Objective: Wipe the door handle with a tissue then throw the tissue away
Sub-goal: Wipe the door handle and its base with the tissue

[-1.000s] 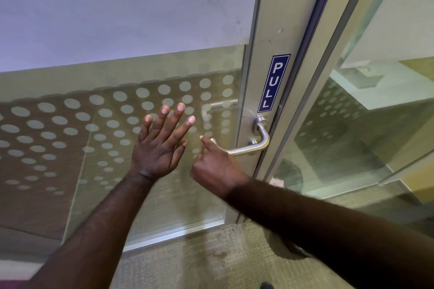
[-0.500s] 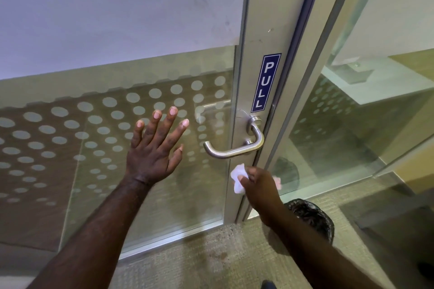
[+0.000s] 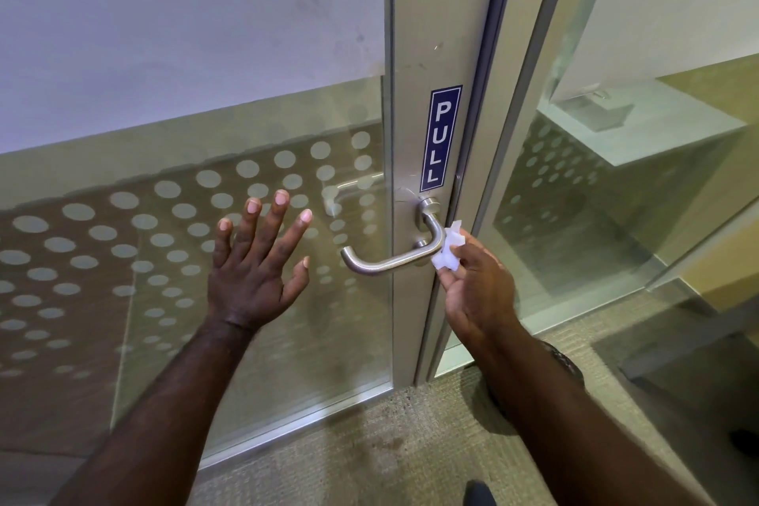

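Head view: a person's two bare arms reach toward a glass door [image 3: 287,115] set in a pale brushed-metal frame [image 3: 431,33]
Door handle [image 3: 390,261]: satin steel lever, a round tube that leaves its rosette, bends down and runs leftward across the frame to a curved free end over the glass
Tissue [image 3: 447,249]: small, white, crumpled wad with a ragged upper corner; pinched in the right hand and touching the bend of the lever just beside the frame's right edge
Right hand [image 3: 478,292]: fingers curled closed around the tissue, thumb and fingertips gripping it; much of the wad is hidden inside the grip
Left hand [image 3: 256,267]: flat and spread wide, fingers splayed and pointing up, holding nothing, over the glass left of the lever; whether the palm presses the pane cannot be told
Glass: upper band frosted and smudged with marks, lower part clear with rows of pale frosted dots
Writing: a narrow blue sticker [image 3: 441,138] on the frame above the handle reads PULL in white capitals, set vertically
Floor: ribbed greenish-grey carpet [image 3: 369,444] with a dark stain near the door's foot
Cut off or unclear: a dark rounded object [image 3: 478,493] at the bottom edge is only partly in view, and a black object behind the right forearm is mostly hidden
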